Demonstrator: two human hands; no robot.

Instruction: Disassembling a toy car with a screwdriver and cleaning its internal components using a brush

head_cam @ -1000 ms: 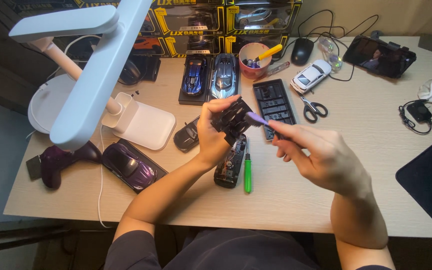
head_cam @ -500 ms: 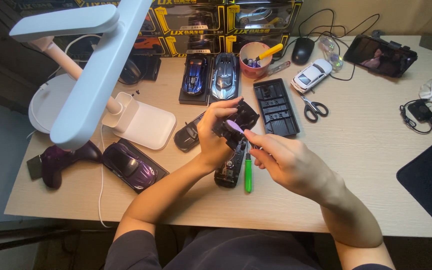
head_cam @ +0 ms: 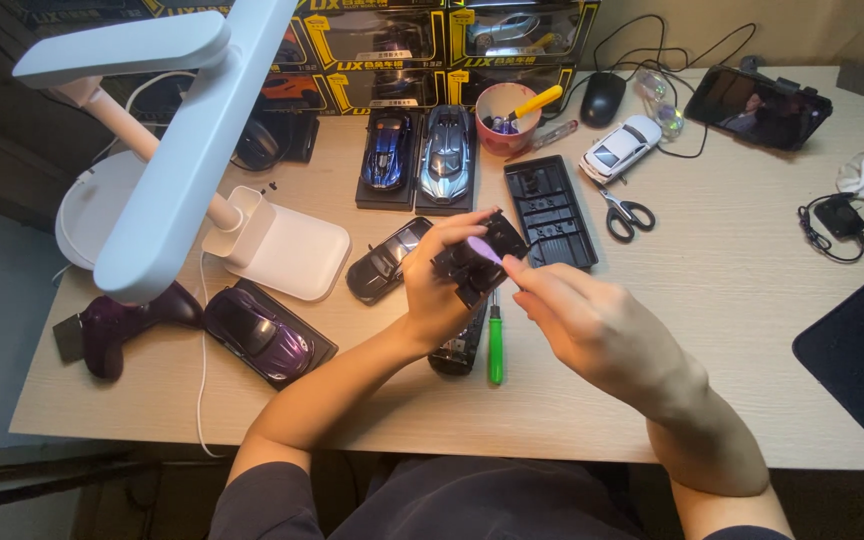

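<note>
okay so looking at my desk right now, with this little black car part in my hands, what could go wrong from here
The left hand holds the black car part in mid-air while the right hand presses a purple-tipped tool into it; a slip could jab the fingers or drop small pieces. The green screwdriver lies loose just below and might roll off the desk edge. The lamp arm blocks sight of part of the desk.

Home hobby desk: model cars, lamp.
</note>
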